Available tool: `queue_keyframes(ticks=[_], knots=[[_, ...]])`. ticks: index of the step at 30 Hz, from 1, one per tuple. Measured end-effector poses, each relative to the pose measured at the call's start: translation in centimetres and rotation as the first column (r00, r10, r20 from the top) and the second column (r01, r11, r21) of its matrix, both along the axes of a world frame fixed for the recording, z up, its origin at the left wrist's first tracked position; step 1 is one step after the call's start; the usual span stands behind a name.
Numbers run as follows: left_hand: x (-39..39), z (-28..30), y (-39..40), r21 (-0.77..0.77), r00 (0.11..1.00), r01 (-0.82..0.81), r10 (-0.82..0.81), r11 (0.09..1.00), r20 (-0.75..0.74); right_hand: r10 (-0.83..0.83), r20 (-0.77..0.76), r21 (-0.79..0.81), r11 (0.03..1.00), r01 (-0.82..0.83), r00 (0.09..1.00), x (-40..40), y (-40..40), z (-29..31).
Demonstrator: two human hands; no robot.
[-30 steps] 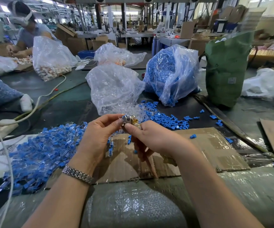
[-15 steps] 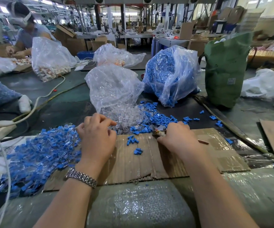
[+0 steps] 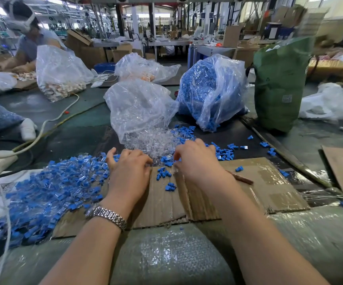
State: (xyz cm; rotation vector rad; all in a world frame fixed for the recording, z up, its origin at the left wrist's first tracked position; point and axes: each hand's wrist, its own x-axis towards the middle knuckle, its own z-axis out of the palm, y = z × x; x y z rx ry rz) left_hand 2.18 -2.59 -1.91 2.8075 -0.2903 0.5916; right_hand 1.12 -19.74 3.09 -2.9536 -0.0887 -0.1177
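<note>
Cardboard (image 3: 269, 182), one sheet: its far edge runs under our fingertips, and its right half lies mostly bare, giving open room beside the right wrist.

Left hand (image 3: 128, 173), one, watch (image 3: 110, 215) at the wrist: fingers curled at the near edge of the clear pieces (image 3: 152, 140). We cannot tell whether it holds one.

Right hand (image 3: 197, 161), one: curled round a brown stick (image 3: 241, 179) that pokes out by the wrist, fingertips among the blue caps (image 3: 184, 133).

Pile (image 3: 49, 194) of fitted pieces, one, touching our left hand.

Bags ahead, three: clear bag (image 3: 139, 105), blue bag (image 3: 211, 89), green bag (image 3: 279, 83).

A second ago we held both hands raised, pinching one piece together. Now they are down and apart, and the right has slid leftward into the caps.
</note>
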Motion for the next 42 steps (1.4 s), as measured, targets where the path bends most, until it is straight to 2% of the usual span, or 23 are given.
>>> queue_keyframes(ticks=[4, 12, 16, 19, 22, 24, 26, 29, 34, 42], knots=[[0.0, 0.0, 0.1, -0.023, 1.000, -0.002, 0.002, 1.000, -0.006, 0.054, -0.071, 0.053, 0.997, -0.051, 0.996, 0.5, 1.2, -0.9], [-0.2, 0.3, 0.2, -0.060, 0.997, 0.065, -0.063, 0.996, 0.036, 0.073, -0.059, 0.089, 0.994, -0.067, 0.996, -0.2, 1.7, -1.7], [-0.6, 0.8, 0.1, -0.286, 0.975, 0.223, -0.209, 0.932, 0.082, 0.015, 0.003, 0.320, 0.947, -0.015, 1.000, -0.5, 0.9, -1.7], [-1.1, 1.4, 0.0, -0.456, 0.964, 0.257, -0.263, 0.852, 0.052, -0.014, 0.027, 0.570, 0.822, -0.004, 1.000, -0.4, -0.2, -1.7], [-1.3, 1.9, 0.3, -0.640, 0.949, 0.215, -0.313, 0.738, -0.041, 0.010, -0.003, 0.815, 0.579, -0.003, 1.000, -0.4, -0.8, -1.6], [-1.2, 2.2, 0.6, -0.760, 0.926, 0.171, -0.366, 0.627, -0.094, 0.056, -0.003, 0.911, 0.412, -0.020, 0.998, -0.5, -0.9, -1.3], [-1.1, 2.3, 0.8, -0.853, 0.890, 0.128, -0.438, 0.507, -0.127, 0.093, 0.025, 0.948, 0.313, -0.053, 0.995, -0.7, -0.8, -1.2], [-0.8, 2.1, 1.1, -0.902, 0.845, 0.094, -0.513, 0.421, -0.152, 0.106, 0.069, 0.936, 0.338, -0.101, 0.992, -0.9, -0.7, -1.0], [-0.8, 2.3, 1.1, -0.980, 0.801, 0.006, -0.588, 0.200, -0.115, 0.139, 0.165, 0.882, 0.423, -0.209, 0.976, -1.0, -0.5, -1.0], [-1.1, 2.6, 0.9, -0.996, 0.739, -0.091, -0.671, -0.011, -0.061, 0.130, 0.217, 0.838, 0.483, -0.253, 0.968, -1.3, -0.1, -1.0]])
